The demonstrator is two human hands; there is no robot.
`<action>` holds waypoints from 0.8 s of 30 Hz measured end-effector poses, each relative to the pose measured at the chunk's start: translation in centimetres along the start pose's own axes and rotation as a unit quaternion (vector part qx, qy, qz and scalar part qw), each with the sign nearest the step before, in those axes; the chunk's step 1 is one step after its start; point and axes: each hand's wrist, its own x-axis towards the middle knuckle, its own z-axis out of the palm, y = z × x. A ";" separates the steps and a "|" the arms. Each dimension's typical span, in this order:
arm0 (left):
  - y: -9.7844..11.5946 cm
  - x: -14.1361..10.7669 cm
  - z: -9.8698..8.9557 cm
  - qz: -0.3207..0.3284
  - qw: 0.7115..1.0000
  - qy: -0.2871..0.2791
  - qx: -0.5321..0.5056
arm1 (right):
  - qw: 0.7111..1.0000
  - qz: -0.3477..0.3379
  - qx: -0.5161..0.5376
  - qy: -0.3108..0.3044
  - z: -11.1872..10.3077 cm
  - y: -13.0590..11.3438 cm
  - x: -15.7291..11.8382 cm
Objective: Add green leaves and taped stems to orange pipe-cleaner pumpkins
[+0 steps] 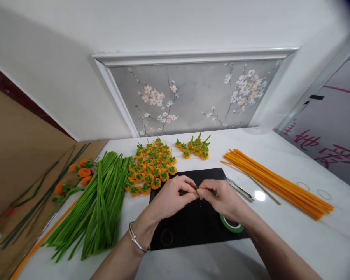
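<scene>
Over a black mat (189, 229), my left hand (176, 194) and my right hand (218, 196) meet at their fingertips. Both are closed in a pinch, thumbs against index fingers. Whatever lies between the fingertips is too small and hidden to name. A roll of green tape (231, 225) lies on the mat, partly under my right wrist. Metal tweezers (240, 189) rest just beyond my right hand. Many small orange pieces with green tops (148, 167) stand behind my left hand, and a smaller group (196, 147) sits farther back.
Green fuzzy stems (99, 210) are heaped at the left, beside orange flowers (84, 173) on brown paper. Orange fuzzy stems (277, 181) lie at the right on the white table (294, 241). A framed floral panel (195, 97) is behind.
</scene>
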 end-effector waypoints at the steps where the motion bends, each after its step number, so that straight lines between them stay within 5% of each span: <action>1: 0.0 0.0 0.0 -0.001 1.000 0.013 0.005 | 1.000 0.001 -0.002 0.003 0.0 0.0 0.0; 13: 1.0 -0.4 0.7 -0.002 0.988 0.125 0.091 | 0.999 0.020 0.018 0.031 0.5 0.2 0.2; 24: 0.4 -0.3 -0.3 -0.012 1.000 -0.005 0.027 | 1.000 -0.006 0.005 0.024 0.3 0.3 0.2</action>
